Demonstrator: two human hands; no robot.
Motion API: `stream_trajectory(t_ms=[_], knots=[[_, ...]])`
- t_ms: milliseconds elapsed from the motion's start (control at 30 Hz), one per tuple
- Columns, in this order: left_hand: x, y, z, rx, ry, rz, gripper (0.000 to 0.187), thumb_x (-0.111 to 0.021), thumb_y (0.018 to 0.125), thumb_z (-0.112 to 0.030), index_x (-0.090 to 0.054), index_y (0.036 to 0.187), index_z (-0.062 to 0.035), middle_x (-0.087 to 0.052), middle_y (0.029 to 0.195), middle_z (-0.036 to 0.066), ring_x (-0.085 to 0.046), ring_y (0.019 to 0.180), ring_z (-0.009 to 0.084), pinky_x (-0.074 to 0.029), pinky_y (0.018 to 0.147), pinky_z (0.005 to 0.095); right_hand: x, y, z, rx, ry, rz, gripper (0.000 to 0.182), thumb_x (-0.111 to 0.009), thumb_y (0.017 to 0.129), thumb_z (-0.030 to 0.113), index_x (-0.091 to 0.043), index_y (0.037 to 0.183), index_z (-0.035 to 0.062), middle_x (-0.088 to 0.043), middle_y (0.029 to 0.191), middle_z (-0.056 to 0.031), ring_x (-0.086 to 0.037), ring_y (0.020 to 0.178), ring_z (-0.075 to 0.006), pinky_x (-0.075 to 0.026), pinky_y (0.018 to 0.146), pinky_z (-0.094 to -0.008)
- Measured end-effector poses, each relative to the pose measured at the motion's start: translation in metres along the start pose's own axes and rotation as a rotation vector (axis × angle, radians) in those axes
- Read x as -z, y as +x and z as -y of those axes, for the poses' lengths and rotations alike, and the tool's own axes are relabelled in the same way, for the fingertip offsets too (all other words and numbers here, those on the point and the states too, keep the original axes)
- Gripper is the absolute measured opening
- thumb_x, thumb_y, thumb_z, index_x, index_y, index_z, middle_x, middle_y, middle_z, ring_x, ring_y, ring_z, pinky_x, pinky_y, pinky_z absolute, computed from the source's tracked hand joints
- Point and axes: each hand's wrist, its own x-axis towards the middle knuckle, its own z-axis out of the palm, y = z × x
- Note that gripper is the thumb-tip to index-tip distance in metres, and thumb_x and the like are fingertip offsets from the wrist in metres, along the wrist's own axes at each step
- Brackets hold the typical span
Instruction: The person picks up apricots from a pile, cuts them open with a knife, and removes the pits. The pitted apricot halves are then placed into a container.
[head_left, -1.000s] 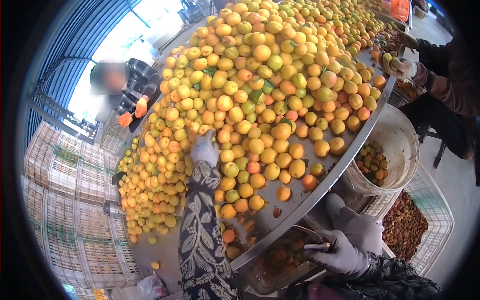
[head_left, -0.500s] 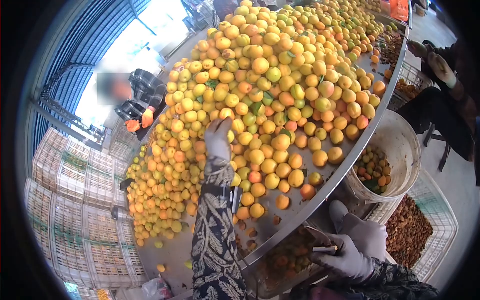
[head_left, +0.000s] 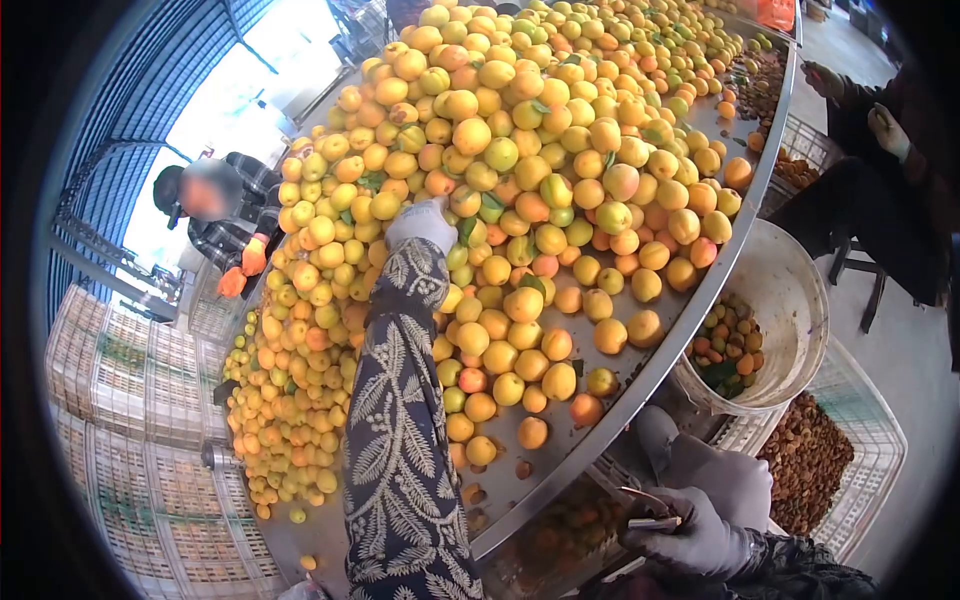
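- Nearest, lower right: we see the right hand (head_left: 700, 545) in a grey glove, its fingers closed around a slim tool (head_left: 655, 523).
- Tool axis: we read it as nearly level across the view; the exposed end points left, toward the table's metal rim (head_left: 655, 375), and the other end runs into the glove.
- Just beyond this hand: a white crate (head_left: 870, 400) with brown pieces, and a bucket (head_left: 790, 300) part-filled with small fruit, beside the rim.
- On the table: the left hand (head_left: 422, 225), gloved, back toward us, touches the heaped fruit (head_left: 570, 215). Its fingertips are hidden; we cannot tell whether they grasp any.
- Farther: across the heap we note another person's orange gloves (head_left: 242, 268); beyond the bucket, another worker's pale-gloved hand (head_left: 888, 130).
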Motion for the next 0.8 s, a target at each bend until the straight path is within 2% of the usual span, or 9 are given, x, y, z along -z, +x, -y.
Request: stream_trajectory(t_ms=[33,167,233,367,467,533,600,667,800], knots=[[0.000,-0.003,0.000,0.026,-0.004,-0.001,0.055,-0.060,0.085,-0.026,-0.046,0.138,-0.0236,-0.056,0.131,0.007,-0.054,0.121,0.0244,-0.046,0.098,0.0424,0.001,0.001,-0.001,0.025,-0.055,0.021,0.025,-0.068,0.087,0.010,-0.060,0.108,-0.0006,-0.055,0.072,0.0052,-0.047,0.063,-0.0020,-0.039,0.056,-0.0197],[-0.004,-0.006,-0.005,0.071,-0.017,-0.013,0.055,-0.062,0.083,-0.026,-0.047,0.136,-0.0224,-0.056,0.131,0.006,-0.055,0.121,0.0241,-0.046,0.099,0.0416,-0.003,0.000,-0.001,0.036,-0.057,0.005,0.033,-0.069,0.086,0.009,-0.059,0.116,-0.0015,-0.057,0.074,0.0045,-0.048,0.064,-0.0019,-0.039,0.056,-0.0194],[-0.003,-0.006,-0.008,0.094,-0.018,-0.025,0.055,-0.064,0.082,-0.025,-0.048,0.135,-0.0216,-0.056,0.131,0.005,-0.055,0.120,0.0239,-0.045,0.099,0.0410,0.001,0.002,-0.012,0.070,-0.072,0.015,0.043,-0.069,0.086,0.010,-0.056,0.126,-0.0016,-0.059,0.078,0.0041,-0.049,0.067,-0.0018,-0.040,0.058,-0.0191],[0.001,-0.026,0.004,0.012,-0.084,-0.007,0.053,-0.066,0.080,-0.024,-0.049,0.130,-0.0194,-0.058,0.128,0.007,-0.057,0.118,0.0236,-0.047,0.096,0.0394,0.008,0.008,-0.029,0.091,-0.172,0.107,0.048,-0.069,0.086,0.011,-0.054,0.129,-0.0016,-0.061,0.083,0.0032,-0.051,0.072,-0.0023,-0.042,0.063,-0.0197],[-0.007,-0.027,0.021,-0.072,-0.138,-0.057,0.051,-0.067,0.079,-0.024,-0.050,0.126,-0.0181,-0.060,0.124,0.007,-0.058,0.114,0.0244,-0.048,0.093,0.0386,0.002,0.011,-0.030,0.179,-0.142,0.134,0.046,-0.069,0.086,0.012,-0.055,0.127,-0.0019,-0.062,0.087,0.0029,-0.051,0.074,-0.0024,-0.043,0.065,-0.0201],[-0.006,-0.035,0.025,-0.090,-0.300,-0.044,0.051,-0.069,0.078,-0.026,-0.051,0.125,-0.0184,-0.062,0.120,0.008,-0.060,0.112,0.0242,-0.048,0.092,0.0379,-0.004,0.012,-0.028,0.117,-0.128,0.112,0.032,-0.069,0.084,0.024,-0.062,0.101,-0.0015,-0.061,0.084,-0.0043,-0.057,0.078,-0.0088,-0.047,0.069,-0.0260],[-0.009,-0.040,0.022,-0.140,-0.306,-0.032,0.051,-0.067,0.078,-0.029,-0.051,0.125,-0.0189,-0.062,0.120,0.009,-0.060,0.112,0.0247,-0.049,0.090,0.0399,-0.009,0.015,-0.034,0.145,-0.115,0.108,0.032,-0.069,0.084,0.024,-0.062,0.101,-0.0017,-0.061,0.084,-0.0042,-0.057,0.078,-0.0088,-0.047,0.069,-0.0261],[-0.013,-0.040,0.008,-0.056,-0.030,0.045,0.049,-0.065,0.079,-0.030,-0.051,0.125,-0.0193,-0.062,0.120,0.009,-0.060,0.112,0.0251,-0.050,0.089,0.0424,-0.010,0.015,-0.034,0.181,-0.099,0.094,0.032,-0.069,0.084,0.024,-0.062,0.102,-0.0018,-0.061,0.084,-0.0042,-0.057,0.078,-0.0088,-0.047,0.068,-0.0262],[-0.027,-0.040,0.010,-0.106,-0.068,0.005,0.047,-0.065,0.079,-0.029,-0.052,0.123,-0.0196,-0.062,0.121,0.008,-0.060,0.113,0.0271,-0.051,0.086,0.0451,-0.011,0.014,-0.038,0.149,-0.135,0.106,0.031,-0.069,0.085,0.023,-0.062,0.102,-0.0024,-0.060,0.083,-0.0029,-0.055,0.075,-0.0063,-0.046,0.066,-0.0242]])
